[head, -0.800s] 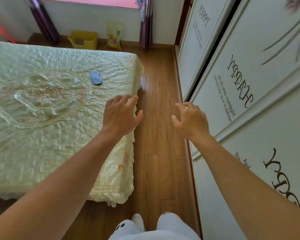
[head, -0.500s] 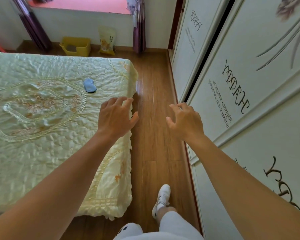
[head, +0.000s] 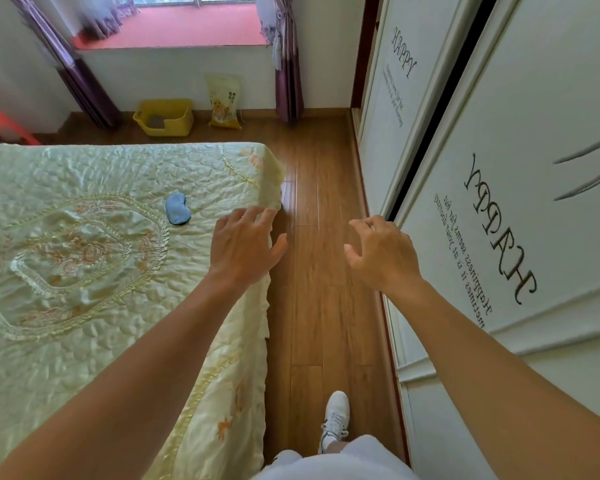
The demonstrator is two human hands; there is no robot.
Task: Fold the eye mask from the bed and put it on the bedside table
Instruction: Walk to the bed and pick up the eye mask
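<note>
Both hands out front, fingers spread, empty: left hand (head: 245, 249) over bed (head: 84, 271) edge near mask (head: 177, 208), right hand (head: 383, 252) over floor (head: 321, 306).

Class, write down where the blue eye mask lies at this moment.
In the head view the eye mask lies flat on the bed, near its far right corner, just beyond and left of the open left hand.

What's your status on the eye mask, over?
Left hand and right hand both open, empty, held out ahead. Small blue fabric eye mask lies unfolded on the pale green quilted bedspread, untouched. Nothing between the hands and it.
</note>
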